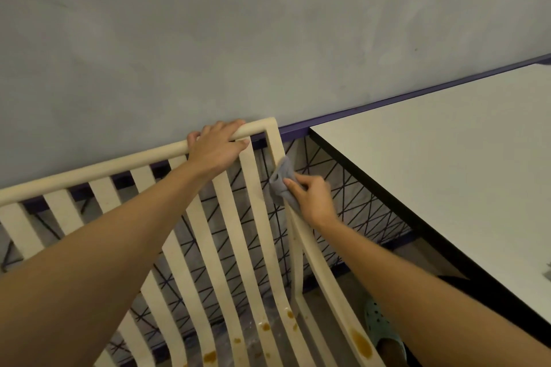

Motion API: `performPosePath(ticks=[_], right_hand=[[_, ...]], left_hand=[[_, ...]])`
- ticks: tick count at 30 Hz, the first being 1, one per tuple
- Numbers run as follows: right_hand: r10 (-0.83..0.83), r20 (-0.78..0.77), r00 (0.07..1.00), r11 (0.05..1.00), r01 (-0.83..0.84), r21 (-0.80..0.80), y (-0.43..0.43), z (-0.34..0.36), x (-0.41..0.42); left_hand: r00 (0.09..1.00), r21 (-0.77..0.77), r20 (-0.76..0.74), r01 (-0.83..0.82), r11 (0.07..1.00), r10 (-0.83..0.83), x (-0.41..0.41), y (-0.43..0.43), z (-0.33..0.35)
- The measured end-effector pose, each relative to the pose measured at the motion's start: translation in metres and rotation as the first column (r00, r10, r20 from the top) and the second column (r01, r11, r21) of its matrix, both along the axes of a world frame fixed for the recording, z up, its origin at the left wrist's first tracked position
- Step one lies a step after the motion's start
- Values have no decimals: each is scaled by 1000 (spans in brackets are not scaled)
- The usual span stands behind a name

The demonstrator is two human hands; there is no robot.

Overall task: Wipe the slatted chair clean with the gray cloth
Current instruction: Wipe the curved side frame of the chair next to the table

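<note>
The cream slatted chair (247, 217) fills the lower middle, its back toward the grey wall. Brown stains (360, 343) spot the seat slats and the right frame near the bottom edge. My left hand (217, 146) grips the top rail near its right corner, fingers curled over it. My right hand (313, 197) holds the gray cloth (283, 182) bunched against the right upright of the chair back, a little below the corner.
A white table (447, 164) with a black edge stands close on the right. A dark wire lattice (343, 188) shows behind the slats. A foot in a green clog (381, 328) is on the floor between chair and table.
</note>
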State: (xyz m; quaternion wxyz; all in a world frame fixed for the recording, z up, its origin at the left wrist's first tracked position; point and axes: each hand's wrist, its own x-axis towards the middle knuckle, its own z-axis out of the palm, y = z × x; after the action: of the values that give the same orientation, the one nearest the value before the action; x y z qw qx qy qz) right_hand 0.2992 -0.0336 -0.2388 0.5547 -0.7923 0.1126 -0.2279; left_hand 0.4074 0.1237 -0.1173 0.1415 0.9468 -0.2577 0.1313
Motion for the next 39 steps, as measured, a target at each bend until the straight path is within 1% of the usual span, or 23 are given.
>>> performPosePath(ticks=[3, 6, 9, 12, 16, 20, 23, 26, 28, 32, 36, 39], right_hand=[[-6, -32, 999, 999, 7, 48, 5, -24, -29], [0, -73, 997, 1000, 1, 17, 5, -34, -41], [-30, -114, 993, 999, 25, -47, -1, -22, -25], [-35, -63, 997, 997, 31, -71, 0, 2, -2], [-25, -2, 1000, 997, 24, -72, -1, 42, 18], [-24, 46, 999, 997, 27, -74, -3, 51, 23], [-46, 58, 997, 997, 49, -53, 2, 29, 10], [-52, 13, 999, 999, 52, -7, 7, -7, -15], [-50, -16, 999, 999, 50, -9, 6, -20, -28], [-16, -65, 998, 995, 10, -95, -2, -1, -17], [-27, -6, 1000, 997, 26, -69, -2, 32, 13], [-37, 30, 999, 996, 39, -75, -2, 35, 17]], left_hand=[[1000, 13, -24, 9, 1000, -9, 0, 0, 1], [1000, 34, -17, 9, 999, -8, -1, 0, 1], [1000, 32, -23, -4, 999, 5, -4, -1, 3], [996, -25, -93, -7, 1000, 5, -6, -1, 7], [985, -128, -166, 16, 992, -37, -5, 2, 10], [983, -141, -179, 21, 990, -46, -5, 2, 10], [986, -120, -158, 33, 992, -52, -4, 4, 7], [991, -69, -123, 40, 997, -48, -5, 5, 7], [993, -54, -105, 52, 997, -58, -8, 6, 6], [994, -51, -98, 40, 998, -45, -8, 4, 6], [995, -54, -87, 40, 998, -45, -5, 6, 7], [995, -52, -83, 55, 997, -59, -6, 7, 5]])
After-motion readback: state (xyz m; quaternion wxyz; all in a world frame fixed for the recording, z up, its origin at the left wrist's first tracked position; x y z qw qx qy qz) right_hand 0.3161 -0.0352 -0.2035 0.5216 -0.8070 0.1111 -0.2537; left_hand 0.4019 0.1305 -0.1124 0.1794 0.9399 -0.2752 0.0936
